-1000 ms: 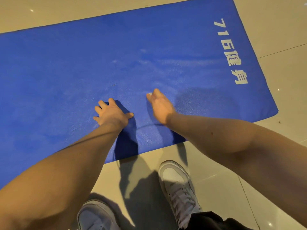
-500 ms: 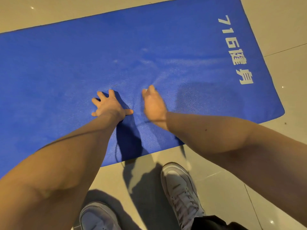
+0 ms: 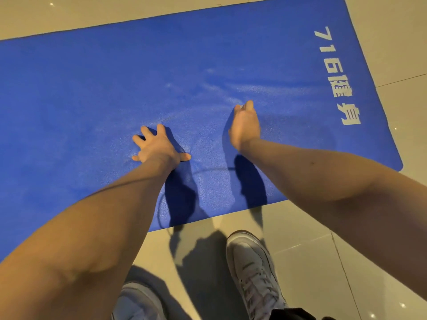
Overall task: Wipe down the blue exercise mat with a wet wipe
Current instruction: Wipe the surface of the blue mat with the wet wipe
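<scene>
Head view: right hand [image 3: 244, 125] farther up mat [image 3: 92, 84].

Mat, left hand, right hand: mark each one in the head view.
Mat [image 3: 92, 88]: head view, bare blue surface left of centre.
Left hand [image 3: 157, 147]: head view, back of the hand, fingers spread flat on the mat.
Right hand [image 3: 245, 125]: head view, back of the hand, fingers curled.

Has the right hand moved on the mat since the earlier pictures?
Yes. The right hand has slid across the mat, away from the planted left hand and toward the white lettering.
</scene>
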The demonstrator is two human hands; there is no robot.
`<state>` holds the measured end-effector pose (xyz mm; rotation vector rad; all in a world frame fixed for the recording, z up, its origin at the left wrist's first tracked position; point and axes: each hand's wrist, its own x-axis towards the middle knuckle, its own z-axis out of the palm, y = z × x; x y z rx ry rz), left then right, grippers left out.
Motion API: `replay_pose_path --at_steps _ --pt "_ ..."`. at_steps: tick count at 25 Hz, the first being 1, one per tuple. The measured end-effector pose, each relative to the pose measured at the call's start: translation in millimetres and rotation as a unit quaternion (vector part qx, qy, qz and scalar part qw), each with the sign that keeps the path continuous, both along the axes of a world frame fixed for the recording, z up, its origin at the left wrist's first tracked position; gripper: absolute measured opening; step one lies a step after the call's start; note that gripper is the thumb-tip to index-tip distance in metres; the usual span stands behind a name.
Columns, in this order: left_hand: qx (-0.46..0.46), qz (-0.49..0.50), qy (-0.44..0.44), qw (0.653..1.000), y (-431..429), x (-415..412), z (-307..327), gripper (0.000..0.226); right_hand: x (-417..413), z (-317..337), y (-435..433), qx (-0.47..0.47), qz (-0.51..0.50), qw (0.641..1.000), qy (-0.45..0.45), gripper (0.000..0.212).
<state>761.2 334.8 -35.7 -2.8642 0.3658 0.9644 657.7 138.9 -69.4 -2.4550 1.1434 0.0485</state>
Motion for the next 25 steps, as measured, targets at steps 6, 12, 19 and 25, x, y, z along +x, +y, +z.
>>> replay_pose_path --at_steps 6,12,19,25 --pt "-0.011 0.002 -0.004 1.0 1.1 -0.6 1.0 0.117 33.7 11.5 83.1 0.021 0.201 0.979 -0.024 0.027" --pt "-0.011 -0.004 -0.006 1.0 2.8 -0.2 -0.8 0.115 22.1 7.2 20.8 -0.034 0.185 0.982 0.003 0.029" --pt "-0.053 0.039 0.002 0.998 -0.8 7.8 -0.2 0.095 30.0 2.2 5.5 -0.08 0.037 0.996 0.033 0.023" --pt "-0.099 -0.008 -0.051 0.994 -12.6 46.2 -4.3 0.092 55.0 10.2 83.3 0.011 0.258 0.966 -0.026 0.025"
